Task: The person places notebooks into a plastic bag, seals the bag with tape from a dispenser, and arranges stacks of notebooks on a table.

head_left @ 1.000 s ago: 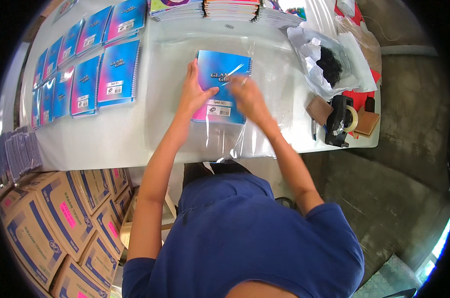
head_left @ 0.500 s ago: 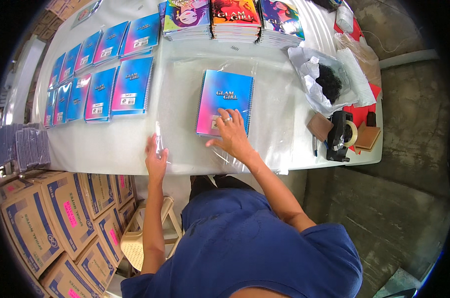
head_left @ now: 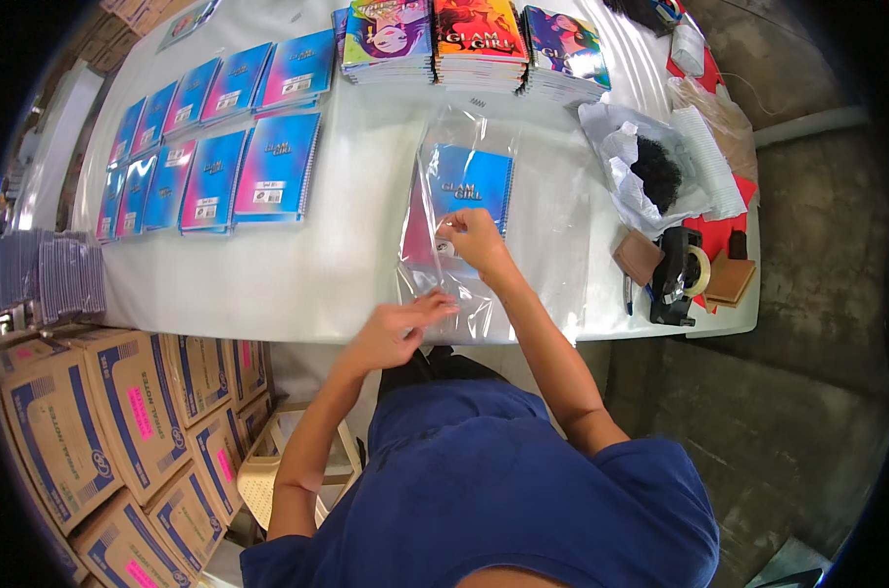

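Observation:
A spiral notebook (head_left: 486,174) with a blue and pink cover lies in front of me on the table. Clear plastic film (head_left: 476,316) is folded across it from the left, creased and shiny. My right hand (head_left: 476,241) is over the notebook's lower half, its fingers closed in a pinch on the film. Near the table's front edge, my left hand (head_left: 405,325) rests its outstretched fingers at the film's lower part, palm down and holding nothing. The right hand hides part of the notebook's lower cover.
Two rows of similar notebooks (head_left: 278,162) lie at the left. Notebook stacks (head_left: 479,49) with illustrated covers stand at the back. A tape dispenser (head_left: 672,279), a brown block (head_left: 638,257) and an open wrapping with black coils (head_left: 655,174) are at the right. Cartons (head_left: 136,392) stand below left.
The film's left part has come up and over the notebook. My left hand has moved right, from the film's left side to below the notebook. My right hand's spread fingers have closed.

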The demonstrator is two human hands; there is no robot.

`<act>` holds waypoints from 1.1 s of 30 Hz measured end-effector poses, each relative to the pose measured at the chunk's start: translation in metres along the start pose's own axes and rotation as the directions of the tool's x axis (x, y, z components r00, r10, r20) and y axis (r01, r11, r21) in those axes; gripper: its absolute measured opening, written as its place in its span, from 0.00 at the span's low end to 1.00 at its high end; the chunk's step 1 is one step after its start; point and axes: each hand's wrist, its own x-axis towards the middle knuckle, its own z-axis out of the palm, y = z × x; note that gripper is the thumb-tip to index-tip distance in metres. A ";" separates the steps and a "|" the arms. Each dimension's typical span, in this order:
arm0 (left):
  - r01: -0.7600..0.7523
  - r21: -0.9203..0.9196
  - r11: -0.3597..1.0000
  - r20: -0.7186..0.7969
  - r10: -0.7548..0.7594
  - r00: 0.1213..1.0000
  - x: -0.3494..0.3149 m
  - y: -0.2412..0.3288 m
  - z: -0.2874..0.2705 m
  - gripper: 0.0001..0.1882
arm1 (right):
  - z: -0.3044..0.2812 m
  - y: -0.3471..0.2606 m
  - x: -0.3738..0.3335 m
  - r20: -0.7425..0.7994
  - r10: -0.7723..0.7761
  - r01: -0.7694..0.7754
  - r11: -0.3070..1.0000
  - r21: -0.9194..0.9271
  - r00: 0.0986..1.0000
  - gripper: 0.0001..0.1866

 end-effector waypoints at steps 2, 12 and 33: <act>0.079 -0.253 0.964 -0.210 -0.134 0.968 0.023 -0.001 -0.024 0.29 | 0.007 -0.002 -0.006 -0.114 -0.066 0.059 0.996 -0.067 0.991 0.07; 0.472 -0.348 0.810 -0.293 -0.572 0.766 0.130 -0.046 -0.027 0.45 | 0.015 -0.007 -0.009 -0.200 0.143 -0.115 0.983 0.145 0.969 0.19; 0.140 0.164 0.976 -0.591 -0.017 0.806 0.100 -0.049 -0.118 0.38 | 0.023 -0.012 -0.014 -0.386 0.212 -0.151 0.972 0.182 0.898 0.21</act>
